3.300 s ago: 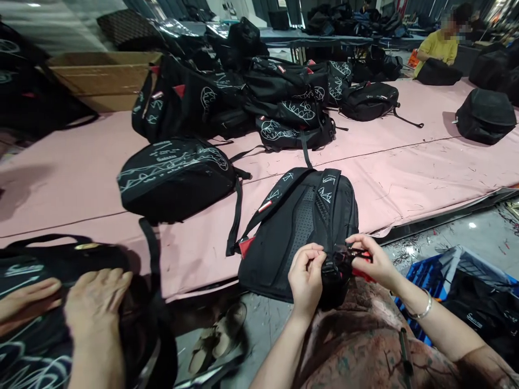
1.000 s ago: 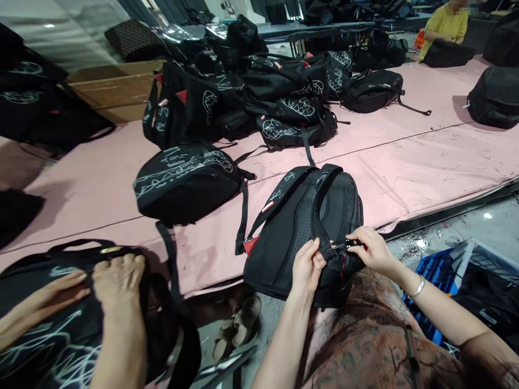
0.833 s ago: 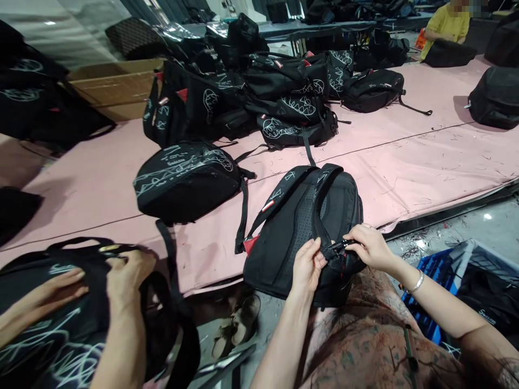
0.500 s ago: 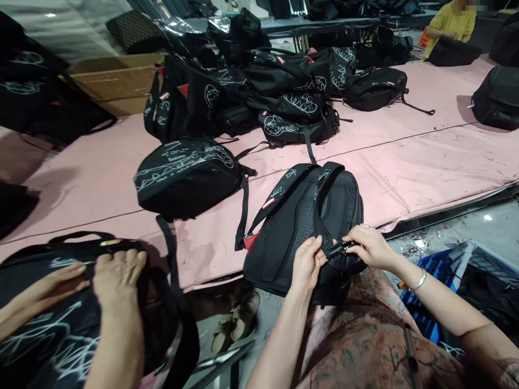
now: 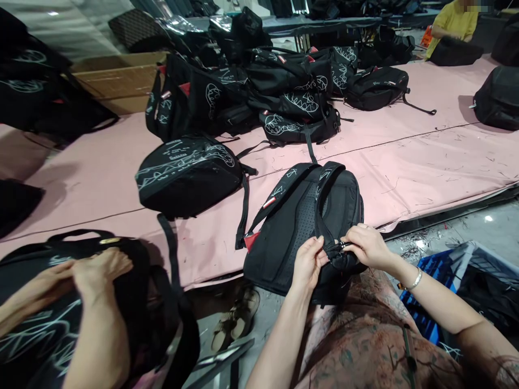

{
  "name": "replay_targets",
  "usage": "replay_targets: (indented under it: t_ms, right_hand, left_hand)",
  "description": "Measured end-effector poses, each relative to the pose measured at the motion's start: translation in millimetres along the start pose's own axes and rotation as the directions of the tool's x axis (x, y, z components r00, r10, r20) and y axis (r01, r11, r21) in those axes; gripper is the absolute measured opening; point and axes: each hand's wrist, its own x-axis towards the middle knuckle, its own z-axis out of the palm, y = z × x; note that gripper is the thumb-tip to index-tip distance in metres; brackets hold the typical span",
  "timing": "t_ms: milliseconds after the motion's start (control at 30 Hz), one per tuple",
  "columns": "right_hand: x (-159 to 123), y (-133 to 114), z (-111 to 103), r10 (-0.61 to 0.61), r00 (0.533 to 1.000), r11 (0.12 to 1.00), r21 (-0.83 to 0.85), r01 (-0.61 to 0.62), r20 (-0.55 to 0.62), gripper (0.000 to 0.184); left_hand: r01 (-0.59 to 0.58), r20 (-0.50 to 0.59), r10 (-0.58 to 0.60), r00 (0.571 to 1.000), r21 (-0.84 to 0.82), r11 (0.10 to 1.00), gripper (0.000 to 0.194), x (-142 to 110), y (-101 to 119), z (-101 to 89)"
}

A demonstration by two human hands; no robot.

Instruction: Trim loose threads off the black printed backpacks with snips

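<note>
A black backpack [image 5: 279,237] lies with its padded back panel and shoulder straps up, at the table's front edge and partly over my lap. My left hand [image 5: 308,262] is closed, pinching the lower end of a shoulder strap [image 5: 322,216] between thumb and fingers. Just right of it, my right hand [image 5: 367,246] is closed on a small dark tool with a metal glint [image 5: 341,245]. Its tip meets the strap end; the fingers hide most of it, so its exact kind is unclear. A red tab [image 5: 250,240] shows at the backpack's left side.
A co-worker's hands [image 5: 95,270] work over another black backpack [image 5: 36,265] at left. Several patterned backpacks [image 5: 292,81] are piled on the pink-covered table [image 5: 425,162], with one backpack [image 5: 186,178] nearer. A blue crate [image 5: 430,270] stands at right, sandals [image 5: 237,319] below. Another person [image 5: 454,24] sits far right.
My hands stay at the strap end, with my right fingers shifted slightly. The co-worker's nearer hand has moved left, towards the other hand.
</note>
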Motion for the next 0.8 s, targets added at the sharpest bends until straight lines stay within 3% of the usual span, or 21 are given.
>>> replay_targets:
  t_ms: [167, 267, 333, 433, 500, 600, 667, 733, 800]
  right_hand:
    - [-5.7, -1.6, 3.4, 0.219, 0.972, 0.939, 0.290, -0.187, -0.083, 0.009]
    - [-4.9, -8.3, 3.4, 0.279, 0.959, 0.882, 0.409, -0.235, -0.051, 0.020]
    - [-1.4, -15.3, 4.1, 0.192, 0.981, 0.917, 0.358, -0.176, -0.008, 0.028]
    - [5.9, -26.4, 9.0, 0.060, 0.995, 0.971, 0.224, -0.078, 0.084, 0.025]
    - [10.2, -31.3, 14.1, 0.074, 0.989, 0.974, 0.204, -0.100, 0.132, 0.023]
    - [13.3, -29.1, 20.9, 0.203, 0.972, 0.939, 0.258, -0.227, 0.119, 0.018]
    - [11.8, -19.2, 22.8, 0.360, 0.932, 0.875, 0.329, -0.354, 0.045, 0.010]
    - [6.6, -4.9, 21.9, 0.543, 0.839, 0.769, 0.419, -0.482, -0.030, 0.012]
    - [-1.7, 8.4, 18.8, 0.646, 0.761, 0.682, 0.499, -0.535, -0.066, 0.023]
  left_hand:
    - [0.007, 0.007, -0.007, 1.000, -0.032, 0.999, 0.032, 1.8, 1.1, -3.9]
    - [0.014, 0.015, -0.013, 1.000, -0.038, 0.999, 0.031, 3.1, 0.4, -3.2]
    - [0.009, 0.020, -0.008, 1.000, -0.042, 0.999, 0.031, 3.8, -0.7, -1.3]
    - [-0.004, 0.033, 0.005, 0.999, -0.022, 1.000, 0.031, 3.4, -1.6, 1.9]
    - [-0.015, 0.034, 0.015, 0.999, 0.006, 1.000, 0.031, 2.0, -1.3, 2.8]
    - [-0.049, -0.012, 0.049, 0.999, 0.033, 0.998, 0.032, -0.3, -0.4, 1.1]
    - [-0.062, -0.041, 0.063, 0.997, 0.031, 0.998, 0.033, -0.8, -0.4, -1.7]
    - [-0.054, -0.043, 0.055, 0.998, 0.023, 0.998, 0.033, -0.1, -0.9, -4.9]
    - [-0.039, -0.028, 0.039, 0.999, 0.020, 0.999, 0.033, 1.3, -1.7, -7.2]
